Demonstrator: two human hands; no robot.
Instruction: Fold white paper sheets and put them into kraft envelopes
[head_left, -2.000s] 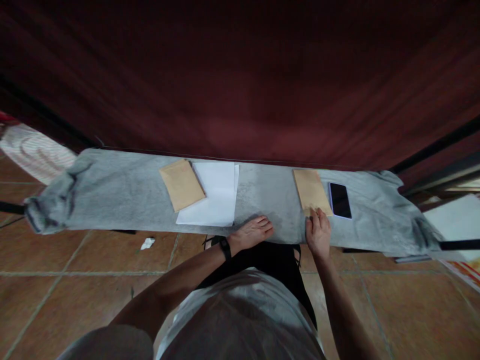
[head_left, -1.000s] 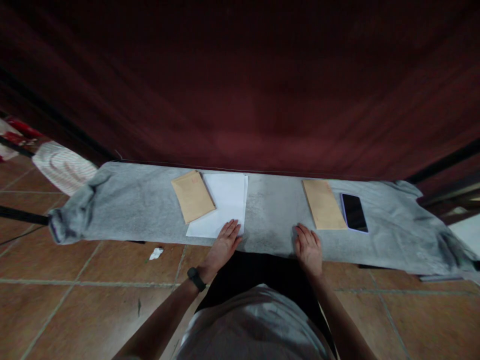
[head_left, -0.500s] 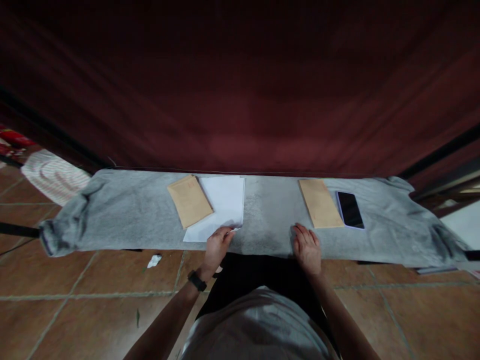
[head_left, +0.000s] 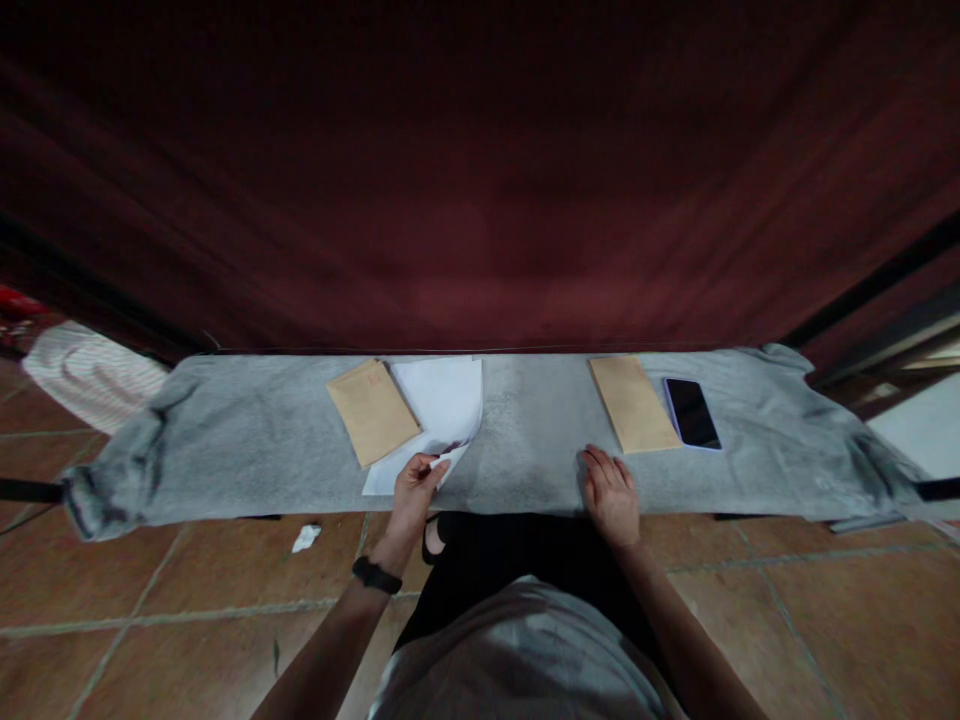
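Observation:
My left hand [head_left: 415, 486] pinches the near corner of the top white sheet [head_left: 442, 400] and curls it up off the paper stack. A tan envelope [head_left: 372, 411] lies on the stack's left part. My right hand [head_left: 610, 490] rests flat and open on the grey cloth [head_left: 247, 440], just in front of a second tan envelope [head_left: 634, 403]. A black phone [head_left: 691, 413] lies right beside that envelope. A dark band sits on my left wrist.
The grey cloth covers a long narrow bench in front of a dark red curtain [head_left: 480, 180]. Brown floor tiles [head_left: 150, 600] lie below, with a small white scrap [head_left: 305, 538]. A striped white cloth [head_left: 90, 372] lies at the far left.
My left hand moved from the bench's middle to the paper stack and pinched up the top sheet's near corner. My right hand left the right envelope and lies flat in front of it.

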